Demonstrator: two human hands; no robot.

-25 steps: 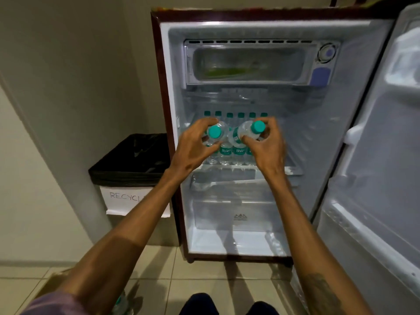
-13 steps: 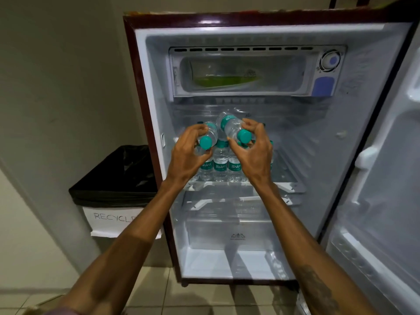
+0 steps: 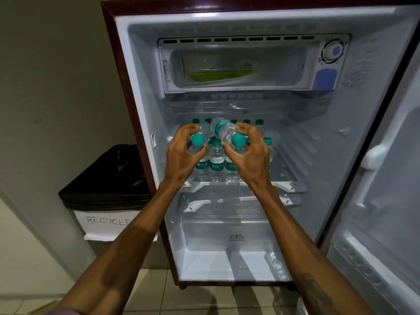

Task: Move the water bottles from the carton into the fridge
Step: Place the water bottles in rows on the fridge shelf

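The small fridge (image 3: 145,137) stands open in front of me. Several clear water bottles with teal caps and labels (image 3: 217,162) stand in rows on its middle shelf (image 3: 288,186). My left hand (image 3: 181,160) grips one bottle (image 3: 200,137) lying on its side, cap towards me, above the standing rows. My right hand (image 3: 252,160) grips a second bottle (image 3: 227,134), also on its side with the cap facing me. Both hands are inside the fridge opening. The carton is out of view.
The fridge door (image 3: 386,178) hangs open on the right. A freezer box (image 3: 238,64) fills the top, a clear drawer (image 3: 227,235) the bottom. A bin with a black liner and a RECYCLE sign (image 3: 106,183) stands left of the fridge, against the wall.
Both hands have carried their bottles further into the fridge, over the standing rows. The bottles have tipped from near upright to lying on their sides. My view has moved closer.
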